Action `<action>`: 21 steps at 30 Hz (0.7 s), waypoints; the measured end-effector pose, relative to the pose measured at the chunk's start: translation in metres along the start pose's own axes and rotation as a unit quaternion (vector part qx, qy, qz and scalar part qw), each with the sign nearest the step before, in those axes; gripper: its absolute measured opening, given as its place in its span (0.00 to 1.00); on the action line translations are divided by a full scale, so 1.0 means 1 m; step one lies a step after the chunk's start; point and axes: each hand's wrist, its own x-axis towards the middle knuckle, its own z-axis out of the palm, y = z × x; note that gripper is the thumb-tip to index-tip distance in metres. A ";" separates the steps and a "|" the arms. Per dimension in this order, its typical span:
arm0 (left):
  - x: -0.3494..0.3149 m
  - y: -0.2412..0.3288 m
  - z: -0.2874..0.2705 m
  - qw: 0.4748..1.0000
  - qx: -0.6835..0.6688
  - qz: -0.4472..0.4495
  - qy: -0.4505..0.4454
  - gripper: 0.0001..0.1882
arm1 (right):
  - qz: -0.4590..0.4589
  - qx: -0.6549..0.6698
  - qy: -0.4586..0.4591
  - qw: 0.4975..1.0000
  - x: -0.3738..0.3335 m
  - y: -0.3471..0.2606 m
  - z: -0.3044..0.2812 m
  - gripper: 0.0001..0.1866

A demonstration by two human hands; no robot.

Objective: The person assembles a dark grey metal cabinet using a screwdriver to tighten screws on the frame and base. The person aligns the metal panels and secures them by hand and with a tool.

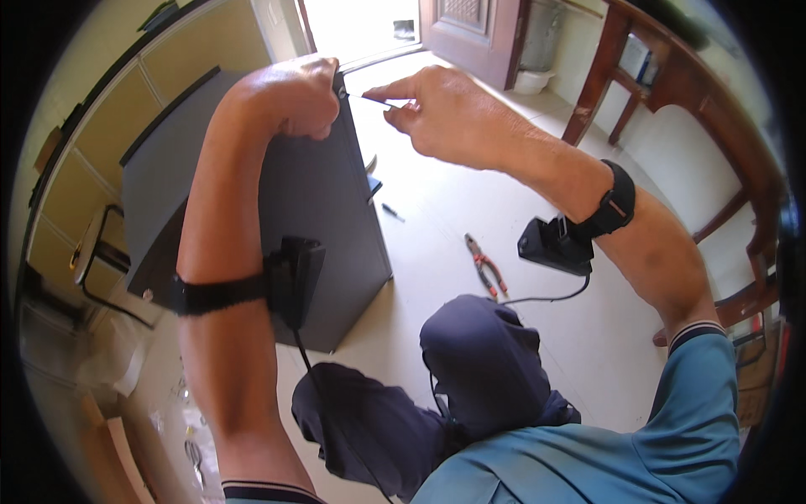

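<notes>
My left hand (311, 97) is closed at the far upper corner of a dark grey cabinet (315, 218), its fingers curled at the edge. A small dark piece shows beside those fingers; whether it belongs to the cabinet cannot be made out. To the right, my right hand (445, 113) pinches a thin metal rod (369, 100), like a slim tool shaft, between thumb and fingers. The rod points left, its tip close to the dark piece. Any handle on it is hidden by the hand.
Pliers with red and black handles (484, 267) lie on the pale tiled floor, and a small screwdriver (392, 212) is nearer the cabinet. A wooden chair (722, 126) stands right, a stool (101, 256) left. Scissors (194, 458) lie lower left. A door (470, 38) stands open ahead.
</notes>
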 end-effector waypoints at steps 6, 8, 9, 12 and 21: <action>0.006 -0.009 0.008 0.998 0.017 0.002 0.055 0.43 | -0.068 -0.010 0.069 0.995 -0.034 0.044 0.046 0.19; 0.001 0.005 -0.009 1.000 0.008 0.000 -0.013 0.39 | -0.004 0.036 -0.010 0.999 -0.058 0.079 0.080 0.19; -0.023 0.005 -0.031 0.997 0.014 -0.023 -0.073 0.39 | 0.008 0.060 -0.061 0.996 -0.068 0.082 0.101 0.19; -0.029 0.018 -0.009 0.999 0.012 0.042 0.026 0.39 | 0.042 0.123 -0.059 0.990 -0.102 0.115 0.147 0.19; -0.004 -0.011 0.008 0.992 -0.100 0.053 0.060 0.30 | -0.017 0.176 0.087 0.980 -0.087 0.092 0.168 0.16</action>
